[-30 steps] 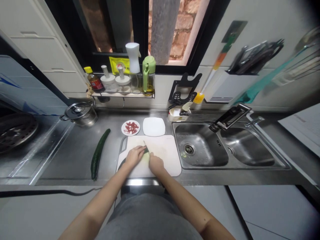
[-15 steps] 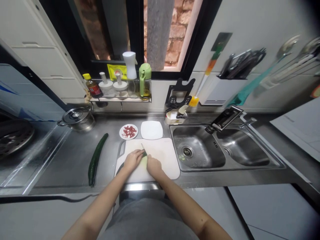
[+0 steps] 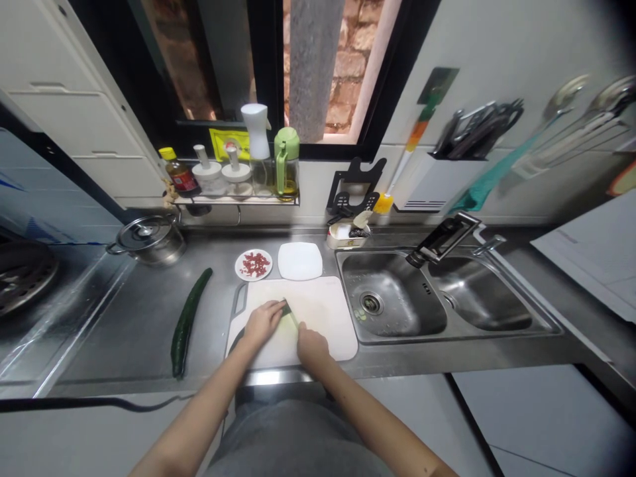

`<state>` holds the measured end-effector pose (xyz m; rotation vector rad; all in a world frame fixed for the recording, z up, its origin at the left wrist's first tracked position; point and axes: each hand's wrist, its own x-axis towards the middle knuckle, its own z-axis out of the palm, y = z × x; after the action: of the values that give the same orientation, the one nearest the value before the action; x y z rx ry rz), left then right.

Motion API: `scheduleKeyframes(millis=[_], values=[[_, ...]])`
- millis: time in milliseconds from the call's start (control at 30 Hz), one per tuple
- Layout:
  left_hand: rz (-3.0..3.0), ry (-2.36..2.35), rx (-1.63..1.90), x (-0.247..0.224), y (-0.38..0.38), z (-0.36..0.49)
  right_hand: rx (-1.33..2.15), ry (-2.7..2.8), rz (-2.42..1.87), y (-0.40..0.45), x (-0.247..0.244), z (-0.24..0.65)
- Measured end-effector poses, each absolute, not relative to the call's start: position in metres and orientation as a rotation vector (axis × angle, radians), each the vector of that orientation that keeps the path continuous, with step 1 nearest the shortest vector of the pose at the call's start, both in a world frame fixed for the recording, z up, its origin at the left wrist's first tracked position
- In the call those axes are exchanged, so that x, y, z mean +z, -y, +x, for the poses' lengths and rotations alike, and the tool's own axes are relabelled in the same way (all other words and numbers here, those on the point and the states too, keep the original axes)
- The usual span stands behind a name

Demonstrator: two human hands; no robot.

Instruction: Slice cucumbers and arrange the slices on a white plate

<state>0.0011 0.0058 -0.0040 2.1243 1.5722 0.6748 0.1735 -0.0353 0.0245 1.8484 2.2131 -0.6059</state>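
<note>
My right hand (image 3: 313, 347) is closed round the handle of a kitchen knife (image 3: 292, 316), its blade slanting up and left from my fist. My left hand (image 3: 263, 322) presses its bent fingers down on a dark green cucumber (image 3: 239, 340), mostly hidden beneath the palm. The blade lies right beside those fingertips. Pale green flesh shows on the white cutting board (image 3: 332, 298) between my hands; I cannot tell whether it is slices. A whole cucumber (image 3: 191, 322) rests on the steel counter to the left of the board.
Behind the board stand a plate of chopped red pieces (image 3: 254, 264) and a white square plate (image 3: 300, 260). A lidded pot (image 3: 149, 240) is at the back left. The double sink (image 3: 397, 298) adjoins on the right. A condiment rack (image 3: 233, 199) hangs below the window.
My right hand has drawn back slightly towards me and to the right with the knife, so more blade shows. My left hand stays on the cucumber. The view has shifted a little.
</note>
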Motion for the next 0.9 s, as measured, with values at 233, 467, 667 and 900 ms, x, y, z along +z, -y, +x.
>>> scheduleKeyframes(millis=[233,467,667,900], values=[[2.119,-1.572,0.672,-0.005,-0.006,0.001,-0.615,-2.187,1.854,0.023,0.029,0.165],[2.127,-1.588,0.647,-0.006,-0.006,0.001,-0.616,-2.237,1.848,0.008,0.033,0.16],[2.155,-1.594,0.654,-0.01,-0.007,0.001,-0.631,-2.251,1.856,0.001,0.034,0.157],[2.163,-1.588,0.678,-0.01,-0.006,0.001,-0.628,-2.247,1.862,0.01,0.032,0.161]])
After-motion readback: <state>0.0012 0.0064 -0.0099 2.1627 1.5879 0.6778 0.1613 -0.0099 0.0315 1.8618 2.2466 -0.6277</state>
